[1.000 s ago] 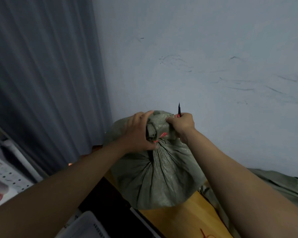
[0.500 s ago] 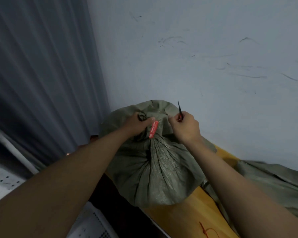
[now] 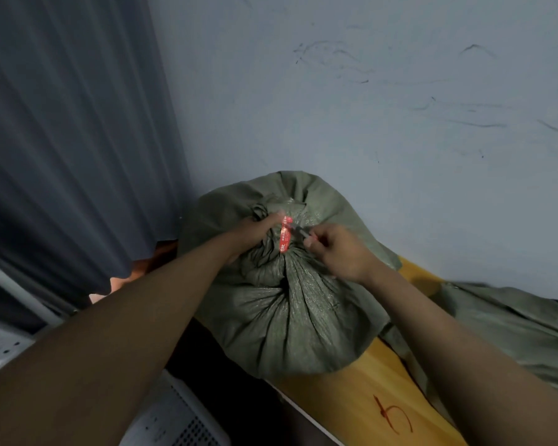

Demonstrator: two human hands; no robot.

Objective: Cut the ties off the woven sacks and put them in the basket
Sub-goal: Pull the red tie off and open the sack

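A full green woven sack point(image 3: 290, 320) sits on the yellow table point(image 3: 361, 397) against the wall, its neck bunched at the top. A red tie with a printed tag point(image 3: 285, 235) wraps the neck. My left hand point(image 3: 255, 231) grips the bunched neck and pinches the top of the tie. My right hand point(image 3: 339, 252) holds a small dark cutting tool point(image 3: 301, 231) whose tip points left and touches the tie. The blade's shape is too small to make out.
A second, flat green sack point(image 3: 509, 326) lies on the table to the right. A white perforated basket point(image 3: 178, 416) stands below the table's left edge. Dark curtain point(image 3: 71, 140) hangs on the left, the grey wall is close behind.
My right hand has turned the tool from pointing upward to pointing left at the tie. My left hand shifted from covering the neck to pinching the tie, which now hangs straight.
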